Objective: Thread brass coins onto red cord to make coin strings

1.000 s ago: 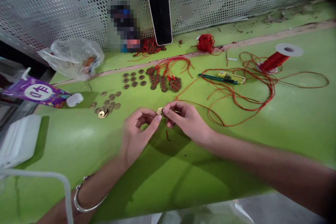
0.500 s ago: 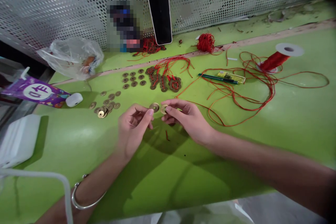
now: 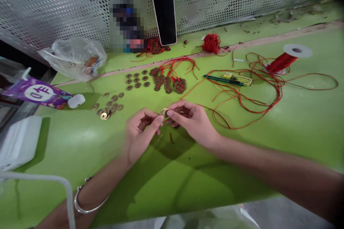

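Observation:
Between my two hands, at the middle of the green table, brass coins [image 3: 165, 112] overlap each other. My left hand [image 3: 143, 128] pinches one coin by its left side. The thumb and forefinger of my right hand [image 3: 192, 120] close on another from the right. Beyond them, coins tied with red cord [image 3: 178, 85] lie beside several loose coins [image 3: 137, 79] set out in rows. A loose heap of coins [image 3: 108, 110] is to the left of my left hand. A short red cord piece [image 3: 171, 138] lies just below my hands.
A spool of red cord [image 3: 282, 62] stands at the right, with loose cord and a green pen-like tool [image 3: 224, 80] near it. A phone [image 3: 165, 18] leans on the perforated panel. At the left are a purple packet [image 3: 40, 93], a plastic bag [image 3: 73, 57] and a white box [image 3: 20, 143].
My left hand has moved right toward my right hand. The two coins that were apart side by side now overlap.

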The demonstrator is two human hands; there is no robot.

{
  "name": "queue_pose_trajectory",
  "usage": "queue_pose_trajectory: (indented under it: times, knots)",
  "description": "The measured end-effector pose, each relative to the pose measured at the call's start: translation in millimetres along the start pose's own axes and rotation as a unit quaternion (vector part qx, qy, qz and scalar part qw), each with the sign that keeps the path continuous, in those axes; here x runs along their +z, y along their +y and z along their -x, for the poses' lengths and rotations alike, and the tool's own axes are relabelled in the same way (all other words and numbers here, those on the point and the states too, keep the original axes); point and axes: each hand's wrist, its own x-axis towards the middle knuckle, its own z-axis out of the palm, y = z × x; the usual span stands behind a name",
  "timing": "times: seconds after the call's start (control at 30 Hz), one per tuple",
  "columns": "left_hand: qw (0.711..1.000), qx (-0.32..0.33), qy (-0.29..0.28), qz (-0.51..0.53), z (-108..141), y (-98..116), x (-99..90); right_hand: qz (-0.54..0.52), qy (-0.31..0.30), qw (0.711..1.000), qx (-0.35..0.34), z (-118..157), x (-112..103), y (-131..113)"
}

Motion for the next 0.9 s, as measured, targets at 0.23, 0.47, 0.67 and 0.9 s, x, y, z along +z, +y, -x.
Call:
queue_pose_trajectory:
  times: [0.23, 0.47, 0.67, 0.9]
  knots:
    - [0.999, -0.016, -0.029, -0.003, -1.4, -1.2, -0.3, -0.011, 0.006, 1.000, -0.004, -0.6, -1.3, 3.7]
    - [0.999, -0.025, -0.035, -0.007, -2.4, 0.5, 0.1, -0.005, -0.007, 1.000, -0.008, -1.1, -2.4, 5.1]
    - [0.999, -0.025, -0.030, 0.000, -2.0, -2.4, 0.4, -0.010, -0.014, 1.000, -0.008, -1.3, -2.4, 4.5]
    - [0.997, -0.011, -0.043, -0.058, -5.6, -1.4, -3.5, -0.002, -0.012, 1.000, 0.012, -3.2, -2.8, 2.6]
